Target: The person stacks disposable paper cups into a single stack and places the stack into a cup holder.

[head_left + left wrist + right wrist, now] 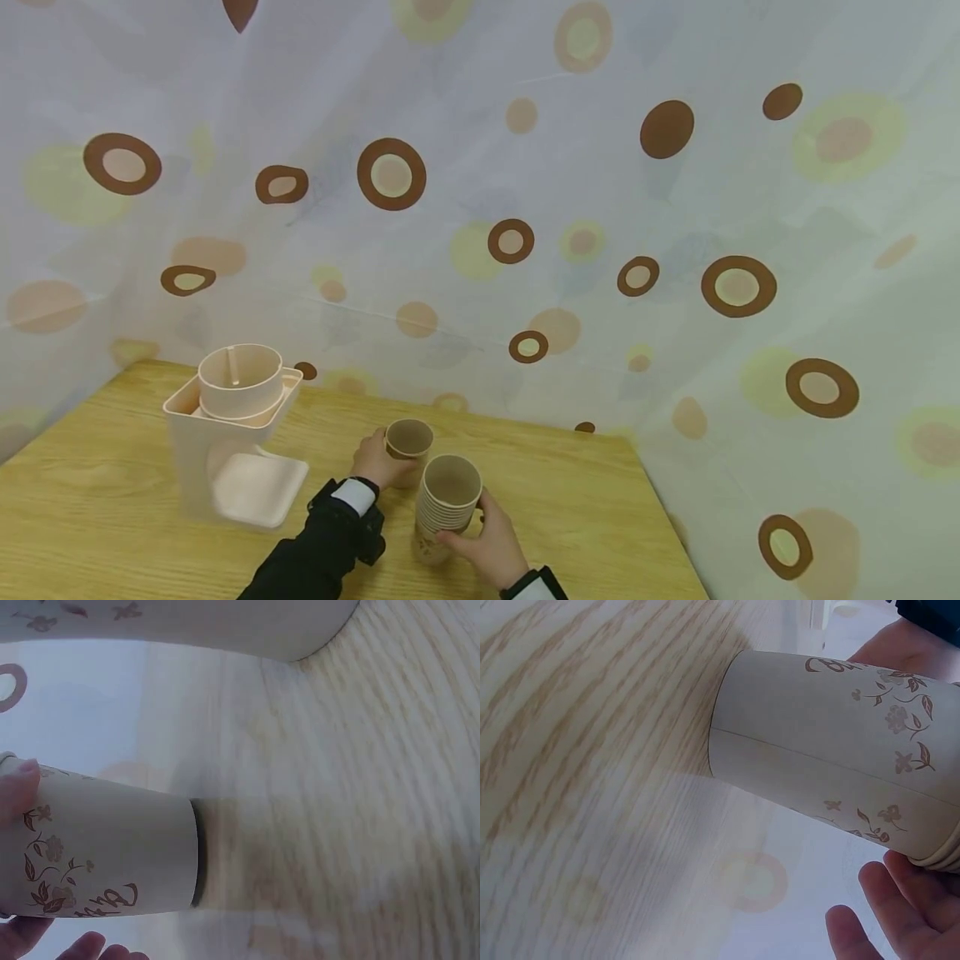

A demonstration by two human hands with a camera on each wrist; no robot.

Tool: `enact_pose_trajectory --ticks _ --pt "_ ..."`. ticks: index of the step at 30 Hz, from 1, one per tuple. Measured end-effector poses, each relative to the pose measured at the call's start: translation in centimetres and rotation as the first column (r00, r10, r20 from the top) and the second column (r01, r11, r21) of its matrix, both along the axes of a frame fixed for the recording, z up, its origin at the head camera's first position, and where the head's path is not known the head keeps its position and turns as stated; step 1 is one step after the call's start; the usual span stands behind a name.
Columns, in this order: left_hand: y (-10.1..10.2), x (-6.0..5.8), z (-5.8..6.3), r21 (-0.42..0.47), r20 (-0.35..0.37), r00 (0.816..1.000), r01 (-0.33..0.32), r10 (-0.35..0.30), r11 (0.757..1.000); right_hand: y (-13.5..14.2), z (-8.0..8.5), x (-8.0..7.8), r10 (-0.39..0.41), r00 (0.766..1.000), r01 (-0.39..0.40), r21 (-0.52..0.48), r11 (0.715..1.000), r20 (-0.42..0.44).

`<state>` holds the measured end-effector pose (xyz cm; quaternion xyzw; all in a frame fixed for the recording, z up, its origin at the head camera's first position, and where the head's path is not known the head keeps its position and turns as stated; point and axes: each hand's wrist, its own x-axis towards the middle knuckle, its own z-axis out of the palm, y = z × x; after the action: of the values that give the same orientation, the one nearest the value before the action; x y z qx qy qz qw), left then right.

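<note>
My left hand (378, 462) holds a single paper cup (409, 439) upright, thumb and fingers around its upper part. In the left wrist view this cup (105, 847) shows brown printed flowers. Just to its right and nearer to me stands a stack of nested paper cups (450, 500), rims up. My right hand (491, 537) grips that stack from the right, thumb on the near side and fingers behind. The right wrist view shows the stack's lowest cup (817, 742) with the same floral print, its base at the tabletop.
A cream plastic stand (191, 467) with a square open top sits at the left. A round cup-shaped part (240, 396) rests in its top, and a flat tray (258, 492) juts from its base. Behind the wooden table (562, 492) hangs a dotted curtain (465, 100).
</note>
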<state>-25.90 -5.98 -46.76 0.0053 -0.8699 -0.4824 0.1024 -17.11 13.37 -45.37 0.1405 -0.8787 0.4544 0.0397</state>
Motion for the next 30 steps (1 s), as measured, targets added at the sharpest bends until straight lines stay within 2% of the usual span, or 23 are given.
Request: enact_pose_trajectory --ticks 4,9,15,23,27,30 --pt "-0.7 0.5 0.8 0.029 -0.022 1.000 0.004 -0.004 1.000 0.0 0.0 0.0 0.003 1.000 -0.003 -0.014 1.000 0.001" --pt "-1.1 1.4 2.6 0.064 -0.041 0.999 0.009 -0.006 0.998 0.0 0.0 0.0 -0.001 1.000 0.001 -0.016 1.000 0.016" --pt "-1.2 2.9 6.2 0.093 -0.091 0.995 0.059 -0.051 0.994 0.0 0.2 -0.1 0.014 0.999 -0.013 -0.008 1.000 0.032" --pt "-0.8 5.3 11.4 0.134 -0.189 0.977 0.127 -0.100 0.983 0.0 0.5 -0.3 0.020 0.999 -0.020 0.007 1.000 0.025" --pt "-0.1 6.6 12.9 0.162 -0.206 0.969 0.169 -0.134 0.972 -0.1 0.3 -0.5 0.027 0.999 -0.026 -0.002 1.000 0.031" --pt "0.8 7.3 13.3 0.181 -0.208 0.964 0.206 -0.168 0.962 -0.1 0.2 -0.6 0.029 0.999 -0.028 -0.004 1.000 0.035"
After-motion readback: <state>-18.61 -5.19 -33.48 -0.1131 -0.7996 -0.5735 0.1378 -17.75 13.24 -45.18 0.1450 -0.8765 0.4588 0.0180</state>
